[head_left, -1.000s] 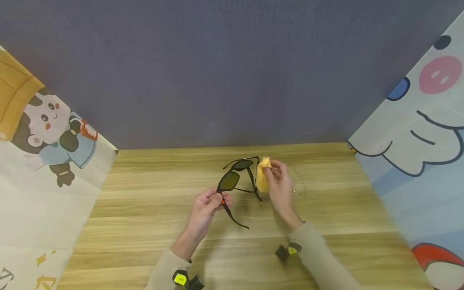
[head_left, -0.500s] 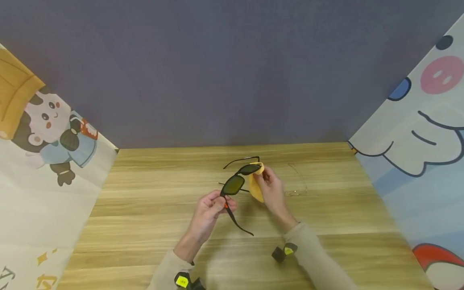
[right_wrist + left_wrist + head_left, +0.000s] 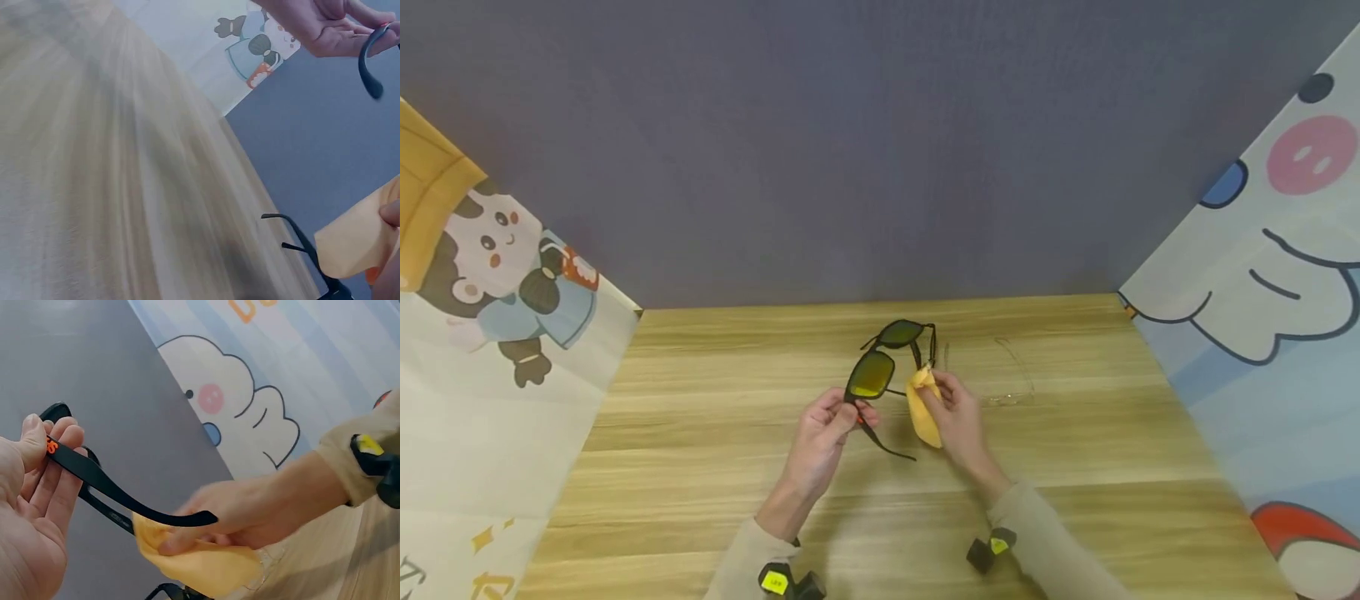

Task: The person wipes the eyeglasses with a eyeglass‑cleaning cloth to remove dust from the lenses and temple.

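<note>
Black sunglasses [image 3: 872,375] with yellow-green lenses are held up over the table, tilted. My left hand [image 3: 820,433] pinches them at the near hinge, beside the orange mark on the temple [image 3: 125,492]. My right hand [image 3: 958,421] pinches a yellow cloth [image 3: 922,417], which hangs down from the fingers just right of the sunglasses. In the left wrist view the cloth [image 3: 206,565] overlaps the far temple. Both lenses show uncovered in the head view.
A second black pair of glasses [image 3: 294,226] lies on the table behind the held pair, partly hidden. Thin wire-rimmed glasses [image 3: 1011,399] lie right of my right hand. A grey wall [image 3: 880,167] closes the back of the wooden table [image 3: 700,358]; printed panels flank it.
The cloth went onto the far lens's outer edge half a second ago and now has come off it, lower and nearer me. The sunglasses have swung slightly, staying in the left hand.
</note>
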`<move>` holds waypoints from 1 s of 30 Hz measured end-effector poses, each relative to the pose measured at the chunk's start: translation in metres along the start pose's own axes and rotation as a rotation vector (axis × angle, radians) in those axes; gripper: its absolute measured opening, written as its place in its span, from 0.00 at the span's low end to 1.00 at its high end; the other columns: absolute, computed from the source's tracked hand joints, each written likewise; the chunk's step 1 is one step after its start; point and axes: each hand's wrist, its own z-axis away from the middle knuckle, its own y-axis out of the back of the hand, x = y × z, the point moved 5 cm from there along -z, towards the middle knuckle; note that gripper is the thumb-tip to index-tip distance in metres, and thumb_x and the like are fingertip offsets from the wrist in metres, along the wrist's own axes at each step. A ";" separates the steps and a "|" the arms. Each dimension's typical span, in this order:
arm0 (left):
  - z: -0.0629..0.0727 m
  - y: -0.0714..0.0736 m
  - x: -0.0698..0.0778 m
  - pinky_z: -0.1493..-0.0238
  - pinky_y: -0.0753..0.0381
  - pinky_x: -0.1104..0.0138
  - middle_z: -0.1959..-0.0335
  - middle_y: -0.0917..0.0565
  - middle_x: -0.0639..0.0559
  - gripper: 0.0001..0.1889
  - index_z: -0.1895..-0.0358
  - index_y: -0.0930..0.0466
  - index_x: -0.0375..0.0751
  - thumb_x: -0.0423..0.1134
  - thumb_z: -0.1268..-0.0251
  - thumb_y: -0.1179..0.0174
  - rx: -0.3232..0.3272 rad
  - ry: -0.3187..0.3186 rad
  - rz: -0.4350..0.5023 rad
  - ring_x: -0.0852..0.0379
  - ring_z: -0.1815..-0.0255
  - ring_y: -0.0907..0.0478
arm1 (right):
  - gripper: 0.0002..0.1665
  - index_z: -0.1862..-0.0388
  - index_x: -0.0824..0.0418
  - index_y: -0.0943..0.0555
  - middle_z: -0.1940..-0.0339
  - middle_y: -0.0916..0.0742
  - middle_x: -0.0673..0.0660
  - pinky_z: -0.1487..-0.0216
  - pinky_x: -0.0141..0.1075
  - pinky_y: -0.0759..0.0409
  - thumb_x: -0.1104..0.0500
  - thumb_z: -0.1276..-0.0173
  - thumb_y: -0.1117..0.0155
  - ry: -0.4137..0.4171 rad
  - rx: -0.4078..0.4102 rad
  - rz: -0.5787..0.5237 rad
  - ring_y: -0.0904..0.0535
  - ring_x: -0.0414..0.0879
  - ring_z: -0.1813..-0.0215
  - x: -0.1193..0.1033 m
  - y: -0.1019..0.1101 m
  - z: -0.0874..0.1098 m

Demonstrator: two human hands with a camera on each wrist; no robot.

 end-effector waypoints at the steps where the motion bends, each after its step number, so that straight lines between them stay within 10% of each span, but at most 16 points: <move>1: 0.000 0.000 0.001 0.49 0.15 0.70 0.59 0.10 0.61 0.08 0.55 0.16 0.52 0.39 0.20 0.46 0.001 -0.001 -0.002 0.65 0.57 0.13 | 0.18 0.42 0.77 0.22 0.50 0.13 0.74 0.52 0.30 0.13 0.70 0.28 0.34 -0.015 -0.006 -0.005 0.13 0.60 0.49 0.002 0.000 0.002; 18: 0.003 -0.008 -0.009 0.52 0.12 0.68 0.62 0.10 0.58 0.08 0.56 0.16 0.48 0.34 0.21 0.45 0.010 0.096 -0.013 0.62 0.61 0.12 | 0.15 0.45 0.76 0.21 0.49 0.14 0.73 0.49 0.22 0.18 0.69 0.27 0.35 0.056 0.099 -0.061 0.16 0.37 0.51 -0.021 0.013 -0.022; 30: 0.002 -0.011 -0.010 0.51 0.14 0.71 0.61 0.11 0.61 0.06 0.55 0.17 0.52 0.42 0.21 0.44 0.001 0.041 -0.002 0.66 0.60 0.14 | 0.17 0.43 0.74 0.21 0.46 0.14 0.71 0.49 0.27 0.15 0.66 0.26 0.34 -0.060 0.019 -0.086 0.14 0.49 0.47 0.000 0.005 -0.007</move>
